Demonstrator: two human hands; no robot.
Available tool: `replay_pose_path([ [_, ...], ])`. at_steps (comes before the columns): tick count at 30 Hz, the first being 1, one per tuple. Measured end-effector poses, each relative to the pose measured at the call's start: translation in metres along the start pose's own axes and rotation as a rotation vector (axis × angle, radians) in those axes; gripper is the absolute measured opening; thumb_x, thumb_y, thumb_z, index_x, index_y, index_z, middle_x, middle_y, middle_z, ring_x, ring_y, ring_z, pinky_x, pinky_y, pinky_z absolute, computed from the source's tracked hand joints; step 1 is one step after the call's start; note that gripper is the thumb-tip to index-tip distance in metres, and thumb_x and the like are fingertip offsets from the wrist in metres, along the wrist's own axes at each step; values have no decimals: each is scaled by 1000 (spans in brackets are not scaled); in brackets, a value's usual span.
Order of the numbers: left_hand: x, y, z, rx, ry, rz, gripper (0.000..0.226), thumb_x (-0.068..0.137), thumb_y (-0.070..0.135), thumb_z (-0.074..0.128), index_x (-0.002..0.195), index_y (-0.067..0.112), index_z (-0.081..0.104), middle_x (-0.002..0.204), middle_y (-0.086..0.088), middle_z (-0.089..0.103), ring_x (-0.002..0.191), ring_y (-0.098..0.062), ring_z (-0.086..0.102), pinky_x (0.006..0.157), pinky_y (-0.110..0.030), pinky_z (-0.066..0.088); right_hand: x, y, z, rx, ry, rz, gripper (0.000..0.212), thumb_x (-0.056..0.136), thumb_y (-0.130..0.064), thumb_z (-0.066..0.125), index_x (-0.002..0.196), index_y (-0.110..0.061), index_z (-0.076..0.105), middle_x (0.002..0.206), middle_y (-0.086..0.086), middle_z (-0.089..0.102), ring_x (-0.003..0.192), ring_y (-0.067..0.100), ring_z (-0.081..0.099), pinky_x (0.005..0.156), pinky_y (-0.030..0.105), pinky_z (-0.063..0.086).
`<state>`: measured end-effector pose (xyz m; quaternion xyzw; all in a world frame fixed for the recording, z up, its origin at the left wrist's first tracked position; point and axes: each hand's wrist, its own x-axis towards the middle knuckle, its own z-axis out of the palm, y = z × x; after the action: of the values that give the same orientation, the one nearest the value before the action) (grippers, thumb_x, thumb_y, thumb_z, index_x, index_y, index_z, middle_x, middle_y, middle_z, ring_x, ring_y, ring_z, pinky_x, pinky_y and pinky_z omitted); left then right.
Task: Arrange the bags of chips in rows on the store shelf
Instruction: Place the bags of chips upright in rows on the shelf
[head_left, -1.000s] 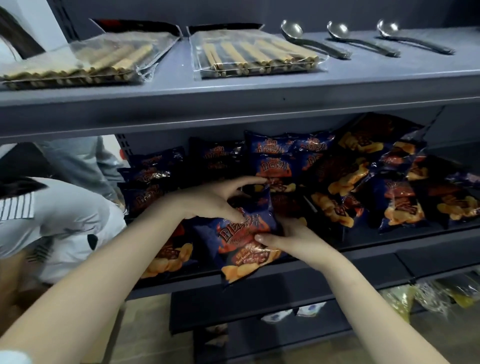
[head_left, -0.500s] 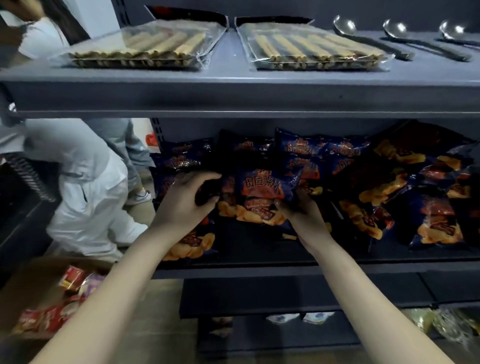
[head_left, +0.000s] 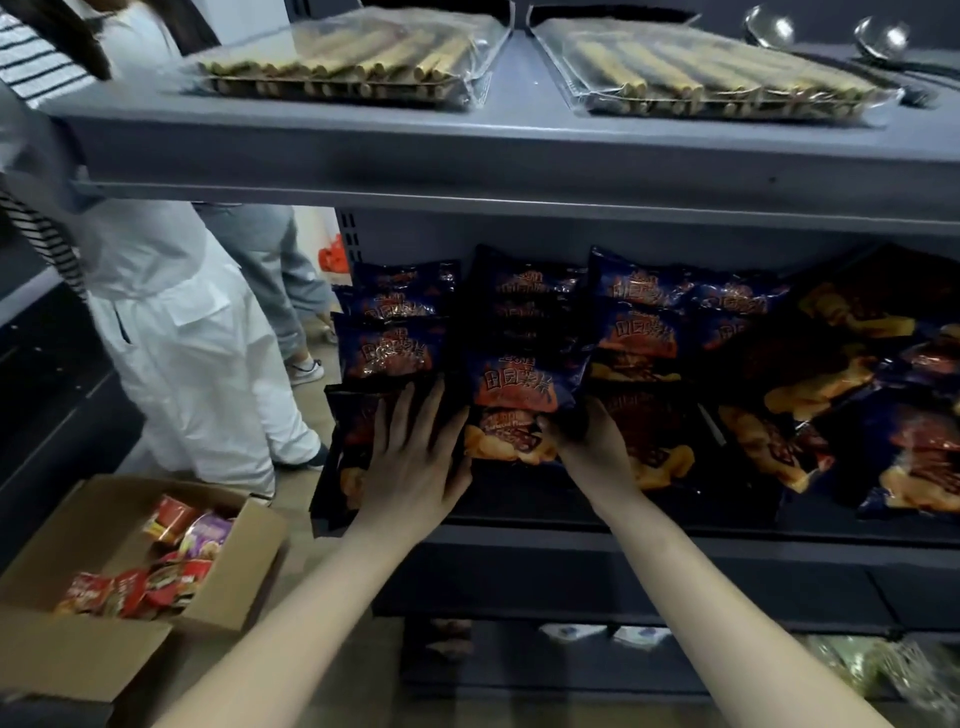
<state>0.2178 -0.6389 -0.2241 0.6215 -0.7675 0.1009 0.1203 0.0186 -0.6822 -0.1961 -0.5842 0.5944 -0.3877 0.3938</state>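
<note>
Several dark blue chip bags with orange print stand and lie on the grey middle shelf. One upright chip bag stands at the front of the middle column. My right hand grips its lower right corner. My left hand lies flat, fingers straight, on the front left bag, which leans at the shelf's left end. To the right, a loose heap of chip bags lies tilted and overlapping.
The top shelf carries two clear packs of wafer sticks and metal ladles. An open cardboard box of red snack packs sits on the floor at left. A person in white trousers stands close by.
The bag went from the shelf's front edge back into the middle column and now stands upright. My left hand left it and came down on the front left bag.
</note>
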Motion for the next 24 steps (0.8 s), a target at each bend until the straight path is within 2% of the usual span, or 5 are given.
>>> replay_pose_path([
  [9,0,-6,10,-12,35,11,60,86,44,40,136,13,43,149,-15,32,138,-38,19,111,-59,16,-5,5,0,-64,9,-88,74,79,-17,72,141,-24,32,122,-10,57,113,7,54,83,15,40],
  [13,0,-7,10,-17,64,24,60,85,44,40,136,12,43,148,-15,33,138,-38,20,112,-59,14,-5,4,-2,-100,83,-187,85,75,-25,74,145,-25,25,142,-5,43,131,14,41,105,34,39],
  [16,0,-8,11,-11,79,39,59,85,44,40,135,13,45,148,-15,34,138,-39,20,112,-58,12,-5,1,-7,-65,99,-192,89,76,-27,74,147,-24,21,142,-2,43,132,16,41,107,42,39],
  [22,-1,-9,12,-23,100,56,55,87,43,40,132,12,49,148,-15,34,139,-38,20,112,-59,12,-7,-5,-32,20,172,-177,81,82,-7,68,147,-18,21,134,-2,46,119,9,50,96,18,42],
  [24,-3,-7,6,-83,211,79,54,87,43,43,131,14,49,148,-13,32,138,-37,22,111,-61,12,-10,-3,-47,47,209,-158,78,82,-7,68,146,-20,24,132,-2,48,115,10,54,94,21,45],
])
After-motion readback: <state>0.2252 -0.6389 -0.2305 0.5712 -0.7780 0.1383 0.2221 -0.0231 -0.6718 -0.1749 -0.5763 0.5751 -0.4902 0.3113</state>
